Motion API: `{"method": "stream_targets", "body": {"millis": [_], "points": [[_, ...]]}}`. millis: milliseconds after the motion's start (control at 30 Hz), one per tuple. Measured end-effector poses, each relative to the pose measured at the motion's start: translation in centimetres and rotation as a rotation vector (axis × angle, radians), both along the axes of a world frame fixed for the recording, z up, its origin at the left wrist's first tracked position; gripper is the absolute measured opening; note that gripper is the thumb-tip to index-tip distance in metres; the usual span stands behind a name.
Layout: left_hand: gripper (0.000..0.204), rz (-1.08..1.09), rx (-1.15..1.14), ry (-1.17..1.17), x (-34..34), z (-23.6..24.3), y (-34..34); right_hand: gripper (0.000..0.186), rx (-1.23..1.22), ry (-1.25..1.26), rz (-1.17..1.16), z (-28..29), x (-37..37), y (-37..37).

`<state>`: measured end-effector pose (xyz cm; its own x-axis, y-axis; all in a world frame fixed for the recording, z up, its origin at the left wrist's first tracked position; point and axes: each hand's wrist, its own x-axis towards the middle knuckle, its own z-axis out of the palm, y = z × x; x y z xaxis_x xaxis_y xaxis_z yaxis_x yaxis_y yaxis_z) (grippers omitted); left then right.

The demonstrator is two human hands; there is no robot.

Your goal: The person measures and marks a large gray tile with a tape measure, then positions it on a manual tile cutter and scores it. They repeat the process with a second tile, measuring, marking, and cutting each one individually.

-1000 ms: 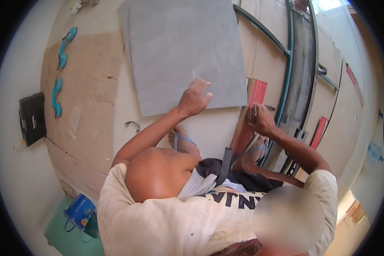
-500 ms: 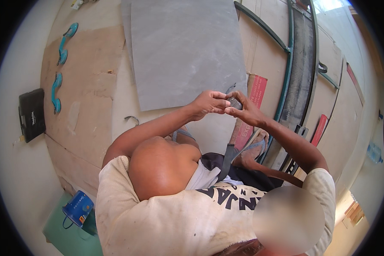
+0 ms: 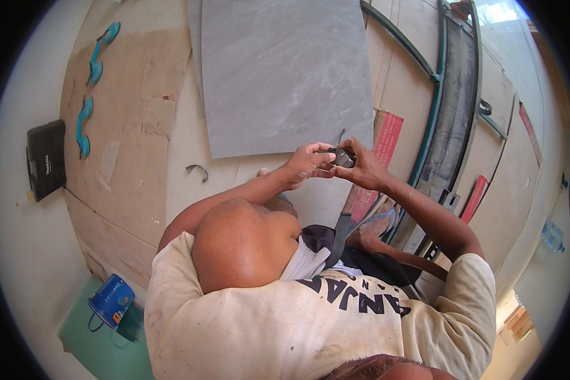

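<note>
We grasp a small dark tool (image 3: pixel 343 157) between left hand (image 3: pixel 307 163) and right hand (image 3: pixel 364 168), raised above the grey tile (image 3: pixel 285 69) for close work.

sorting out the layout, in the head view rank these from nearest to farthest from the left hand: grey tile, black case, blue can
From the left hand:
1. grey tile, just ahead of it
2. blue can, lower left, on the green mat
3. black case, far left

head fisheye, looking steeply down, close
</note>
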<state>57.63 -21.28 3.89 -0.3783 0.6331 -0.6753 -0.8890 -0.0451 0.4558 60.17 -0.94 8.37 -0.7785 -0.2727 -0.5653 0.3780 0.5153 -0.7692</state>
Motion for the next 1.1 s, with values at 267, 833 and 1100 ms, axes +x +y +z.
{"method": "stream_targets", "body": {"millis": [267,833,1100], "points": [[0.04,-0.008,0.036,-0.087,-0.4,0.3,-0.1,0.068,0.076,0.193,0.209,-0.3,0.0,-0.3],[0.061,-0.028,-0.119,0.031,0.1,0.9,-0.2,0.068,-0.242,-0.114,-0.2,-0.5,-0.4,-1.6],[0.028,0.019,-0.199,0.368,-0.5,0.1,-1.6,0.096,0.141,0.013,0.191,1.0,-1.8,-1.9]]}}
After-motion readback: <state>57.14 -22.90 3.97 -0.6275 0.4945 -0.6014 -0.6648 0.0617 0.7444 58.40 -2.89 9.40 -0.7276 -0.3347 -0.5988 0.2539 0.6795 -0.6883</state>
